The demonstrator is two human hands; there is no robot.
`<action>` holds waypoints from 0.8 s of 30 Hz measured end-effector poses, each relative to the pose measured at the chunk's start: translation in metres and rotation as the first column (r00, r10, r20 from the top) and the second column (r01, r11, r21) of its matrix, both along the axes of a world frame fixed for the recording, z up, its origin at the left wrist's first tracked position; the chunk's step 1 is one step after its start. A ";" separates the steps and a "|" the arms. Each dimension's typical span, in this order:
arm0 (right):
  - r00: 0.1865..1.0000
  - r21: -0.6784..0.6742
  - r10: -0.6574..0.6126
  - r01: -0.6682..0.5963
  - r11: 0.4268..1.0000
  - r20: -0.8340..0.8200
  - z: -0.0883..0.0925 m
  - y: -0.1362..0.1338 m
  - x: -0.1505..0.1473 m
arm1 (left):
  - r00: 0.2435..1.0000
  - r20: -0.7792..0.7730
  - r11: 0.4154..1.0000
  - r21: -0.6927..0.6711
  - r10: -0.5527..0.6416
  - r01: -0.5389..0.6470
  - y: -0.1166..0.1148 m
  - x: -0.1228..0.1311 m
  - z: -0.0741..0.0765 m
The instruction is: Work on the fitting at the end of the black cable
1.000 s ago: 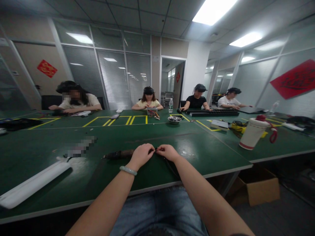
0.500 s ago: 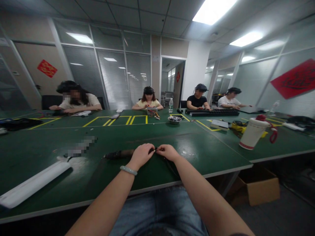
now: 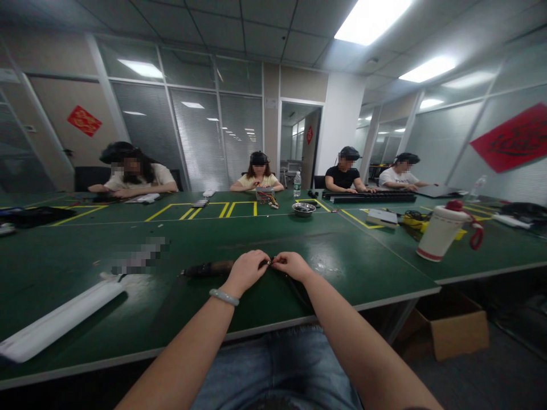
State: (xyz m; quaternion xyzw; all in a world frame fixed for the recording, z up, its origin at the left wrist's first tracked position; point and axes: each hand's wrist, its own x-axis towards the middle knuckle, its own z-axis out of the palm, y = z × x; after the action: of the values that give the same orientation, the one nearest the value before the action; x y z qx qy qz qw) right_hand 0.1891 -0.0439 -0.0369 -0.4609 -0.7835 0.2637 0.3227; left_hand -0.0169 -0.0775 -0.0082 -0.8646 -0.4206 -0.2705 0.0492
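A long dark tool with a narrow tip, like an inline electric screwdriver (image 3: 209, 268), lies on the green table, tip to the left. My left hand (image 3: 250, 269) is closed around its rear end, with a bracelet on the wrist. Close by on the right, my right hand (image 3: 291, 265) is closed in a pinch at what looks like the end of a black cable (image 3: 301, 293). Between the fingertips of both hands shows a tiny shiny metal spot; the exact joint is hidden by the fingers. The cable runs under my right forearm towards the table's front edge.
A long white case (image 3: 64, 319) lies at left, near a blurred-out object (image 3: 141, 256). Further back stands a metal bowl (image 3: 303, 209) with small parts. A white cup (image 3: 442, 233) with a red lid is at right. Several people sit across the green table (image 3: 192, 239).
Both hands stay at the same place with the same grip. The fingertips have shifted only slightly, and the whole view has moved a little.
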 end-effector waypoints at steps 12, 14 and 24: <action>0.999 -0.004 0.014 -0.014 1.000 -0.040 -0.007 0.005 -0.001 | 0.998 -0.060 0.996 0.094 -0.002 0.008 -0.001 0.006 0.001; 0.999 0.001 0.013 -0.012 1.000 -0.035 -0.007 0.005 -0.001 | 0.998 -0.066 0.996 0.091 -0.004 0.010 -0.001 0.006 0.001; 0.999 0.005 0.014 -0.013 1.000 -0.031 -0.005 0.002 -0.001 | 0.999 -0.051 0.999 0.054 0.000 0.003 0.001 0.005 -0.001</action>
State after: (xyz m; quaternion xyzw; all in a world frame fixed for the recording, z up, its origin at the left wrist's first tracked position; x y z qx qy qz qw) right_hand 0.1884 -0.0415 -0.0422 -0.4507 -0.7820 0.2714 0.3341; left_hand -0.0118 -0.0769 -0.0089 -0.8698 -0.4111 -0.2599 0.0832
